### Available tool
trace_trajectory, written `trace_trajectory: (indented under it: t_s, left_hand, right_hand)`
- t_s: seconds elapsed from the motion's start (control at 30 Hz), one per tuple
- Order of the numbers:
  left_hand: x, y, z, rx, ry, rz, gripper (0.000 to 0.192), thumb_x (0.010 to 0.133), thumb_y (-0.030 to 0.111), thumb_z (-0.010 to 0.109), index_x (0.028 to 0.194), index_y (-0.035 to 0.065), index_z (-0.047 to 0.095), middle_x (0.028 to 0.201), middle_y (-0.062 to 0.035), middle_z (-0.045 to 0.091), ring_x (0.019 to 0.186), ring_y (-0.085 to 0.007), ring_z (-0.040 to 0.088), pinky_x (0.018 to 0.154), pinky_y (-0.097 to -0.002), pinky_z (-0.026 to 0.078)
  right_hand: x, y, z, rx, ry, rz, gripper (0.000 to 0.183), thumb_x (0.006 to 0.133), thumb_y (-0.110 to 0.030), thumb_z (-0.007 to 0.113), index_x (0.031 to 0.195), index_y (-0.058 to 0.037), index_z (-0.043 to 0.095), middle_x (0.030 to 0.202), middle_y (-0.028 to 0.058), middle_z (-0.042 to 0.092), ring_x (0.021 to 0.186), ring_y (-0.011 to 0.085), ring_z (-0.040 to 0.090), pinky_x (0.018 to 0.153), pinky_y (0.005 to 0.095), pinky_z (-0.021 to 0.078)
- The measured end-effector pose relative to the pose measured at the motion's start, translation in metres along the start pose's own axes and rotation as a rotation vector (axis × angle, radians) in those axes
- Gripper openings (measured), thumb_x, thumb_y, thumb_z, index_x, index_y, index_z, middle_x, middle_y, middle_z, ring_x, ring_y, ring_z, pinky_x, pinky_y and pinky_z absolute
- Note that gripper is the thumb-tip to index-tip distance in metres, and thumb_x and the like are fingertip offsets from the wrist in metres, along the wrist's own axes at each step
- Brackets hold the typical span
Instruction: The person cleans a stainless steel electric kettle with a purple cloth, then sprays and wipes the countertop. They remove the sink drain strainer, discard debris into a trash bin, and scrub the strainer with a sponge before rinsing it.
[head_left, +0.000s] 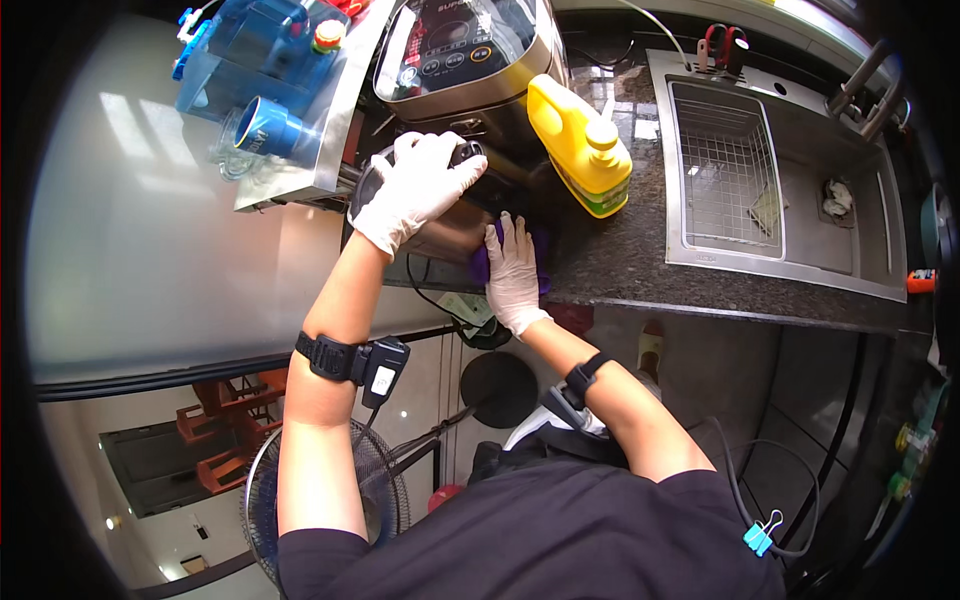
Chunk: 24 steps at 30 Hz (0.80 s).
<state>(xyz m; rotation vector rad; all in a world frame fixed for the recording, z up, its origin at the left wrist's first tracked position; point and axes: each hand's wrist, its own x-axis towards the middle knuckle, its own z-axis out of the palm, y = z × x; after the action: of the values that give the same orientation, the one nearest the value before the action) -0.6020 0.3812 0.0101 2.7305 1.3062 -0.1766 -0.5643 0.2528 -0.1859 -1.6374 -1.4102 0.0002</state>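
My left hand, in a white glove, grips the black handle on top of a rounded metal appliance, whose exact kind is hard to tell. Lower and to the right, my right hand, also gloved, lies with its fingers stretched over a purple cloth. The cloth is against the appliance's right side, at the front of the dark stone counter. Behind my hands stands a multicooker with a glossy control panel. A yellow jug with a white spout is to its right.
A sink with a wire basket is set into the counter at right. At left, a blue water container, a blue cup and a glass mug stand on a ledge. A fan is behind my left arm.
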Motion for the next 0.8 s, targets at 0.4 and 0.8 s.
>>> trace_trajectory:
  t_s: [0.4, 0.8]
  left_hand:
    - [-0.009, 0.017, -0.008, -0.089, 0.026, -0.146, 0.063, 0.087, 0.066, 0.06, 0.128, 0.018, 0.064, 0.138, -0.0098, 0.058, 0.142, -0.0325, 0.035, 0.111, -0.0736, 0.012]
    - [-0.037, 0.006, -0.004, -0.001, 0.164, 0.279, 0.042, 0.075, 0.052, 0.077, 0.098, 0.0176, 0.069, 0.112, -0.0032, 0.066, 0.131, -0.0305, 0.045, 0.114, -0.0533, 0.023]
  right_hand:
    - [-0.011, 0.047, -0.075, 0.401, -0.095, 0.134, 0.044, 0.08, 0.001, 0.064, 0.123, -0.0044, 0.061, 0.127, 0.0172, 0.062, 0.125, 0.0385, 0.055, 0.107, 0.0414, 0.044]
    - [0.028, 0.063, -0.005, 0.435, -0.367, 0.416, 0.059, 0.079, -0.016, 0.079, 0.134, -0.0148, 0.059, 0.128, 0.0133, 0.066, 0.118, 0.0311, 0.063, 0.1, 0.0352, 0.0495]
